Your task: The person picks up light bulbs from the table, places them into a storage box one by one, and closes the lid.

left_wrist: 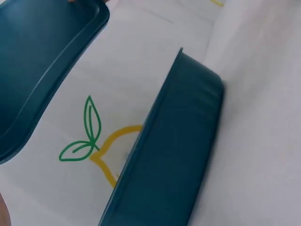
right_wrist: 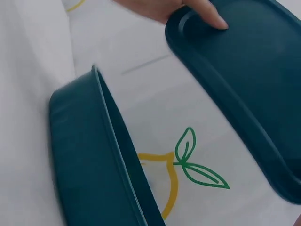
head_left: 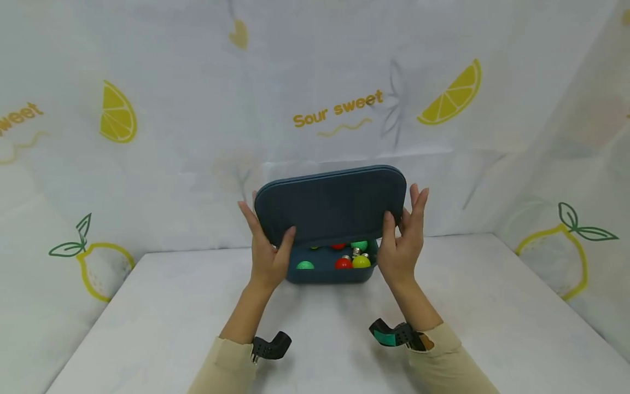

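Note:
Both hands hold up a dark teal lid, tilted with its broad face toward the head camera. The left hand grips its left end, thumb on the near face. At the right end, the right hand pinches it the same way, thumb in front and fingers at the edge. Below and behind the lid stands a matching teal box on the table. Inside lie small bulb-shaped pieces, among them a red one, a yellow one and a green one. The lid hides the box's far part.
A white-covered table carries the box. Behind and at the sides hangs a white curtain printed with lemons and lettering. Each wrist wears a black camera mount, such as the left mount.

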`<state>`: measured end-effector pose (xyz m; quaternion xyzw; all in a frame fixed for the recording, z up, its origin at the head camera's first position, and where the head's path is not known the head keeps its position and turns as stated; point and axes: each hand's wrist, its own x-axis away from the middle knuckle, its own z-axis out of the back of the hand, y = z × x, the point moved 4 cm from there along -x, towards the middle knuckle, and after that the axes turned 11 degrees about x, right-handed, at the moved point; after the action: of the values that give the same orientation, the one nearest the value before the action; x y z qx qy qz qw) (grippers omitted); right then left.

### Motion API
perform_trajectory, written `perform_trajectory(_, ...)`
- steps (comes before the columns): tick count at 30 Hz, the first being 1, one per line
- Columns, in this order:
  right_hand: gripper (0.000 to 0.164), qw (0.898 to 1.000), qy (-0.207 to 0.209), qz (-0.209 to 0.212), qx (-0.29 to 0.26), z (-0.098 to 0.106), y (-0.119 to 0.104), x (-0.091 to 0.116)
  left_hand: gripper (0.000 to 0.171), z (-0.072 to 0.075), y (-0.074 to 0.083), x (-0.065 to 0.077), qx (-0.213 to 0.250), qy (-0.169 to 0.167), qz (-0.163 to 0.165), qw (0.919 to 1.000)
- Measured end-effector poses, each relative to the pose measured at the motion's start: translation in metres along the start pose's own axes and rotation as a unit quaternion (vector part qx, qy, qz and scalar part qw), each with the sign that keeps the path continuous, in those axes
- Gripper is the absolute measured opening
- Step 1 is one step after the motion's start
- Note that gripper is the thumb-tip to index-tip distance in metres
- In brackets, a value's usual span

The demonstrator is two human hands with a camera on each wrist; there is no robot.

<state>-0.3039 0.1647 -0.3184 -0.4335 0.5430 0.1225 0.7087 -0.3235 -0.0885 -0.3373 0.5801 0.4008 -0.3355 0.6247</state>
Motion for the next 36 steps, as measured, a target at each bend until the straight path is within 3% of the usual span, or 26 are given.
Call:
perform_trajectory(3,0.066,0.999,0.021,0.005,0.035,0.001,-0.001,0.000,0.106,0.003,0.001,-0.003,-0.041,-0.005,-0.012,0.9991)
perform_trajectory(6,0.062,0.999,0.017,-0.004,0.051,-0.001,-0.001,0.000,0.097,0.005,0.001,-0.004,-0.069,-0.014,-0.012,0.9974)
perform_trajectory(12,0.053,0.995,-0.042,-0.078,0.033,-0.007,0.009,0.001,0.063,0.003,-0.002,0.000,-0.099,-0.033,-0.007,0.9945)
perform_trajectory(17,0.054,0.990,-0.102,-0.082,0.050,-0.011,0.020,0.009,0.060,0.004,-0.011,0.004,-0.103,-0.028,0.015,0.9941)
perform_trajectory(21,0.055,0.983,-0.146,-0.065,0.088,-0.019,0.030,0.020,0.059,0.002,-0.027,0.013,-0.127,-0.029,0.080,0.9882)
perform_trajectory(27,0.059,0.963,-0.206,-0.106,0.142,-0.029,0.050,0.041,0.060,-0.007,-0.049,0.034,-0.158,-0.055,0.204,0.9646)
perform_trajectory(36,0.063,0.924,-0.283,-0.187,0.177,-0.037,0.071,0.061,0.059,-0.012,-0.063,0.048,-0.166,-0.082,0.298,0.9362)
